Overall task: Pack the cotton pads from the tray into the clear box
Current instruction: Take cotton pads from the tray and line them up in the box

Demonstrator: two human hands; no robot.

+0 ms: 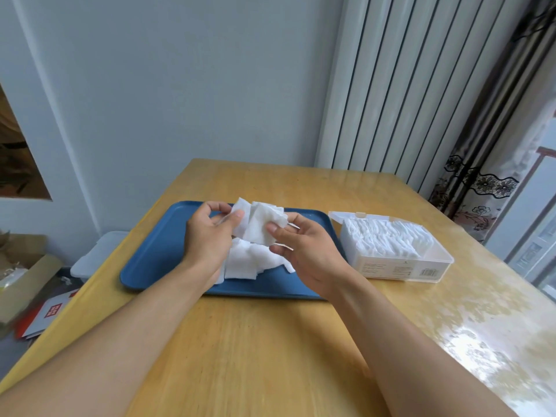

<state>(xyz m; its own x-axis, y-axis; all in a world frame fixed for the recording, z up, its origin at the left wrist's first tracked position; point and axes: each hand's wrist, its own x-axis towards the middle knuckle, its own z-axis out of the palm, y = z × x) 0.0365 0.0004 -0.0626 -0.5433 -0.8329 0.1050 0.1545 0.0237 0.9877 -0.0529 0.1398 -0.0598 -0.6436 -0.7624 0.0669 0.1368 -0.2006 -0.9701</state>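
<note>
A: What is held between the fingers?

B: A small bunch of cotton pads (261, 224) is pinched from both sides, just above the middle of the frame. The thumb and curled fingers of the left hand (207, 233) are closed on its left edge; the thumb and fingertips of the right hand (304, 251) are closed on its right edge, the lower fingers only loosely bent.

A: Which step is judged to be in hand?

B: The held pads appear to be gathered and squared between the two hands, ahead of being carried across. Packing looks well advanced: the clear box (397, 251), right of centre, is already seen filled with rows of white pads, its lid (358, 215) hinged open at the back.

A: And what is left?

B: A loose heap of pads (255, 261) is left lying on the blue tray (156, 254), directly below the hands.

A: What is called for next?

B: The bunch would need to be kept flat and aligned, moved to the right over the box, and slotted into whatever gap remains; how much room is left cannot be told.

A: How are the arms set?

B: Both bare forearms are stretched forward from the bottom corners of the frame over the wooden table (270, 356), palms turned inward, hands raised clear of the tray.
</note>
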